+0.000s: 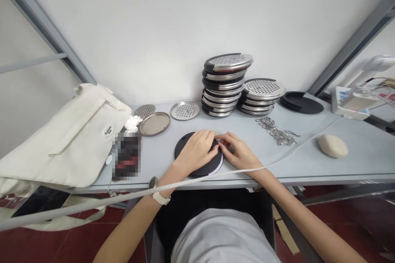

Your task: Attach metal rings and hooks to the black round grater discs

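Note:
A round black plastic holder [207, 170] lies near the table's front edge, with a pale rim showing at its lower right. My left hand [199, 148] rests over its top and steadies it, fingers together and thumb toward the right. At the holder's upper right edge, my right hand [236, 148] pinches a small metal piece [217, 141], mostly hidden by the fingertips. Both hands' fingertips nearly meet there. Beyond my right hand lies a pile of metal hooks [276, 131], similar in shine to the pinched piece.
Behind the hands stand a tall stack of round graters [224, 86] and a shorter stack [262, 94]. Loose metal discs [185, 111], a phone [126, 156] and a white bag [68, 139] are leftward. A white cable [296, 148] crosses in front; a beige mouse [333, 146] sits right.

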`<action>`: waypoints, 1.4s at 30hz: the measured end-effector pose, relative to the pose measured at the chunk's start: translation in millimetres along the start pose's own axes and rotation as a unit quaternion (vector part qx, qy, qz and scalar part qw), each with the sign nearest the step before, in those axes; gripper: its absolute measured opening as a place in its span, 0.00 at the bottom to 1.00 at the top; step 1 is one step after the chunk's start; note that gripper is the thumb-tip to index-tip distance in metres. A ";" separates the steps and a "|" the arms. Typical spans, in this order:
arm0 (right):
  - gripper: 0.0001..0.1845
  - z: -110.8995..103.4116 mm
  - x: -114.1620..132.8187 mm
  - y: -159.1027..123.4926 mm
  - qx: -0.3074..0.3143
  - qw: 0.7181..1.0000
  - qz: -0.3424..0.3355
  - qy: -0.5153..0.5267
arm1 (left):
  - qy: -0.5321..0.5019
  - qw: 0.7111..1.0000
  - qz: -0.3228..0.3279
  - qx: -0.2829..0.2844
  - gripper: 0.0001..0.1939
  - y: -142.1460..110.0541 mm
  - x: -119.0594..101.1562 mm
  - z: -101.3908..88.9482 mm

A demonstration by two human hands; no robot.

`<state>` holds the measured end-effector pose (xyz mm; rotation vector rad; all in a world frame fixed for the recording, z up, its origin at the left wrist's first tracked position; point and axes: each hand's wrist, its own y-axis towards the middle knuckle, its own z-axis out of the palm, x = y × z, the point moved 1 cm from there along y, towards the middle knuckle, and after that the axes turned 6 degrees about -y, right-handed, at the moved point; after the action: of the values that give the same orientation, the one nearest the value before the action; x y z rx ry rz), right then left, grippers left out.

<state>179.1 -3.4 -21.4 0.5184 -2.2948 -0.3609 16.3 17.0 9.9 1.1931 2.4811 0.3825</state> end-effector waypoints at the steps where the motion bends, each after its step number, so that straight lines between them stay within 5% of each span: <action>1: 0.13 0.0 -0.4 0.2 0.000 1.000 0.001 0.000 | 0.003 1.000 0.000 0.000 0.08 0.0 -0.2 0.0; 42: 0.10 2.4 -5.7 -1.9 -0.024 1.000 0.008 -0.013 | -0.010 1.000 -0.003 0.002 0.06 0.2 -1.1 -0.8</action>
<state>181.5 -2.2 -27.3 0.4736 -2.3086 -0.4165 16.7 16.2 10.9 1.1861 2.4693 0.3617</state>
